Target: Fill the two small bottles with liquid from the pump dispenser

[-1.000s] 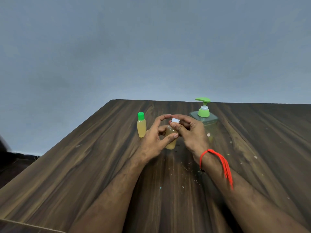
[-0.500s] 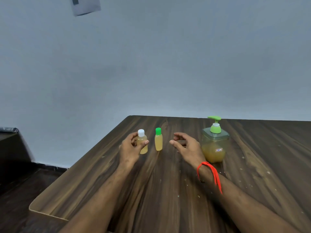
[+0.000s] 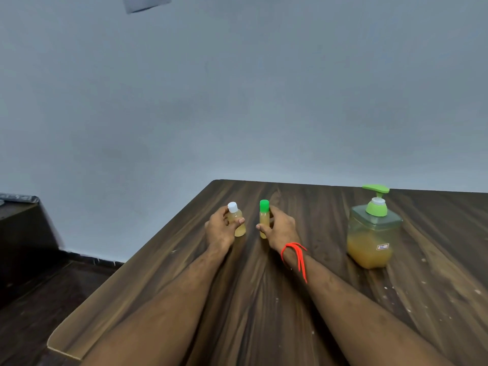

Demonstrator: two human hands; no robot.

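Both forearms are bare, with no sleeves in view. The right wrist wears a red-orange thread band [image 3: 291,250], tied with loose ends trailing down along the forearm. The left hand [image 3: 220,228] wears nothing.

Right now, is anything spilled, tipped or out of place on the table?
No spill or tipping shows. Both small bottles stand upright and capped: the white-capped bottle in the left hand, the green-capped bottle in the right hand. The pump dispenser stands upright. Only pale specks dot the table.

White cap [image 3: 232,207], green cap [image 3: 264,204], amber liquid, dark woodgrain table [image 3: 264,299].
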